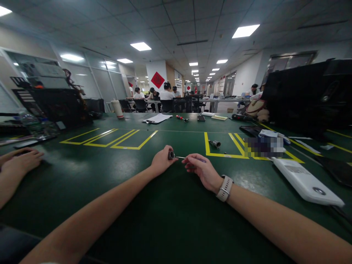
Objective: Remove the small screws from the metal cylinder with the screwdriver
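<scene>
Left hand [161, 160] closed round a dark metal fitting [171, 155]; can't see down its bore. Right hand [202, 170] pinches a thin-shafted tool [180, 157], handle mostly behind fingers, tip contact unclear from here. Second fitting [216, 144] beyond right hand, within yellow tape [207, 145]. Lidded cup [117, 109] well beyond left hand, contents hidden. Co-worker's arm [9, 179] cut off, far left.

Over the green tabletop [176, 223] we are counting our two hands [161, 161] [202, 169], one thin-shafted tool [180, 157] and one hollow metal cylinder [171, 155]; within its yellow tape [228, 156], one similar cylinder [216, 144]; near its far edge, one clipboard [157, 118], one smartphone [201, 118], one lidded cup [117, 109].
</scene>
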`<state>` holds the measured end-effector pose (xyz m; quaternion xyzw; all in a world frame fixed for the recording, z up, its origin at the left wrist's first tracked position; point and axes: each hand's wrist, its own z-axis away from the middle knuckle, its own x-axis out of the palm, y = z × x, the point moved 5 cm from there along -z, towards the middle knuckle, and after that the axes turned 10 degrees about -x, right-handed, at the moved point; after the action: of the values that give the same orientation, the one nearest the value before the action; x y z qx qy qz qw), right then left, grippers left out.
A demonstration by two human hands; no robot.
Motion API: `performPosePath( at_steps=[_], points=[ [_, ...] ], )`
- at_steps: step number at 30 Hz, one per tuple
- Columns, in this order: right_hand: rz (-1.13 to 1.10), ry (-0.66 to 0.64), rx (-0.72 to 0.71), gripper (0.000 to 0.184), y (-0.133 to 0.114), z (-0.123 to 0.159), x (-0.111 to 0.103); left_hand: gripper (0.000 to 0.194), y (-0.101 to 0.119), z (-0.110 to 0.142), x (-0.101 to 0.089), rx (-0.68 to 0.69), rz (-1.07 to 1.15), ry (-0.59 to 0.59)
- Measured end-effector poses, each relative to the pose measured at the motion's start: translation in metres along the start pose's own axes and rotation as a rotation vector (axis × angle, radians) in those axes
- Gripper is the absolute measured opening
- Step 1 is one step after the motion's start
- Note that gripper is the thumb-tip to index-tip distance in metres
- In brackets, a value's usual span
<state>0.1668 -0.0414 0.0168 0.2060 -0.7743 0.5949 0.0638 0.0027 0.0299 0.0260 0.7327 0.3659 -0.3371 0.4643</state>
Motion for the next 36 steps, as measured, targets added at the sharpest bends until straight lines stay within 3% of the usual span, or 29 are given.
performPosePath(
  at_steps=[6,20,30,36],
  points=[
    [0.011,-0.044,-0.024,0.027,-0.001,0.001,0.003,0.020,0.003,-0.002,-0.001,0.154,0.088,0.015],
    [0.231,-0.111,-0.121,0.023,0.004,0.001,0.007,0.020,0.014,0.009,-0.002,0.311,0.121,0.054],
    [0.099,-0.171,-0.027,0.027,0.009,0.000,0.007,0.024,0.012,0.008,0.000,0.327,0.295,0.022],
    [0.078,-0.137,-0.028,0.025,0.009,-0.001,0.006,0.022,0.011,0.007,0.002,0.292,0.259,0.028]
  ],
)
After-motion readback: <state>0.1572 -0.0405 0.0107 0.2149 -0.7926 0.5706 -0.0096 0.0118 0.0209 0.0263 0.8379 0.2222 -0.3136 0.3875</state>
